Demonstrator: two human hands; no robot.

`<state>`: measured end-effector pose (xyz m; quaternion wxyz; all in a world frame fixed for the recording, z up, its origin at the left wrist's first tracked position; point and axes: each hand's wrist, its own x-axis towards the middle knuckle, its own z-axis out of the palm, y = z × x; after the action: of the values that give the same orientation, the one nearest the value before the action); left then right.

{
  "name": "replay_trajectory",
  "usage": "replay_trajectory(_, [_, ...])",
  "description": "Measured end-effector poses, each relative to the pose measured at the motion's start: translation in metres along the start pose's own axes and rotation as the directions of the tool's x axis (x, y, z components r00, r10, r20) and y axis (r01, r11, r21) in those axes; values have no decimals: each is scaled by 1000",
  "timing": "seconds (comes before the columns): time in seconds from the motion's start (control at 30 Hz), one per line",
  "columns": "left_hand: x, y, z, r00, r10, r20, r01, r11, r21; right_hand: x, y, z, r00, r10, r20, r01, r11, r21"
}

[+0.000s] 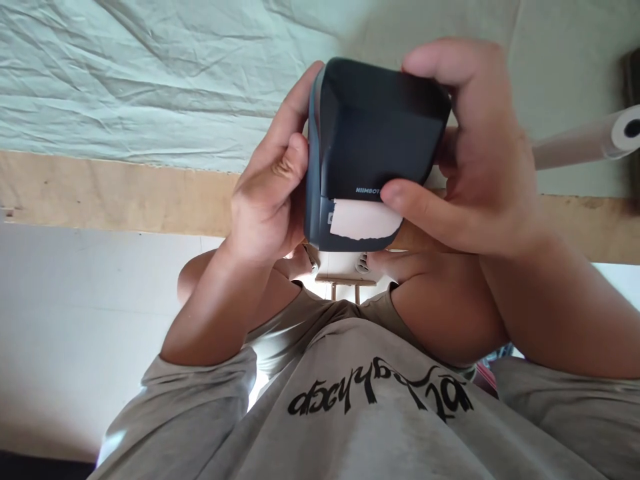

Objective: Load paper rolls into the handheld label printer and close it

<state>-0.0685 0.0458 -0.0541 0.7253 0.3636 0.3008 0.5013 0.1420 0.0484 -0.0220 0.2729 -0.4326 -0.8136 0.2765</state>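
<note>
The printer point(383, 127), black on top with a blue-grey side, is held up in both hands over the near edge of the table. Its face is turned to the wearer, a little tilted, and NIIMBOT is lettered low on the lid. From the slot under that lettering hangs a short strip of pale paper point(365, 221) with a ragged, torn lower edge.

The left hand point(270, 193) is clamped on the printer's left side, its thumb bent against that side. The right hand point(475, 153) grips the other side: a finger curls to the far corner, while the thumb tip presses by the end of the lettering, next to the paper's upper corner. The hands are apart, with the printer between them.

Beyond lies a creased pale green cloth point(150, 80), bordered by a bare wooden board point(115, 193). On the right, near the right wrist, a pale roll point(575, 141) shows its dark-centred end. Below are the wearer's bare legs point(445, 307), shorts point(285, 317) and grey shirt point(360, 360) with black script.
</note>
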Motion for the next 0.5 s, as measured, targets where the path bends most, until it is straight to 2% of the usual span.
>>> replay_trajectory(0.17, [0, -1, 3, 1000, -8, 16, 7, 998, 59, -7, -2, 0, 996, 70, 61, -73, 996, 44])
replay_trajectory(0.3, [0, -6, 13, 988, 62, -142, -55, 997, 51, -6, -2, 0, 997, 44, 61, -45, 999, 16])
replay_trajectory(0.37, [0, -6, 14, 992, 96, -87, -95, 995, 15, -6, 0, 0, 998, 14, 63, -15, 1000, 12])
replay_trajectory(0.43, [0, -5, 12, 998, 54, 28, -54, 998, -9, -7, 2, 0, 999, -9, 53, 8, 999, 33])
replay_trajectory(0.5, [0, -3, 9, 998, 21, 61, -18, 998, -52, -8, 2, -1, 1000, -13, 19, 12, 1000, 18])
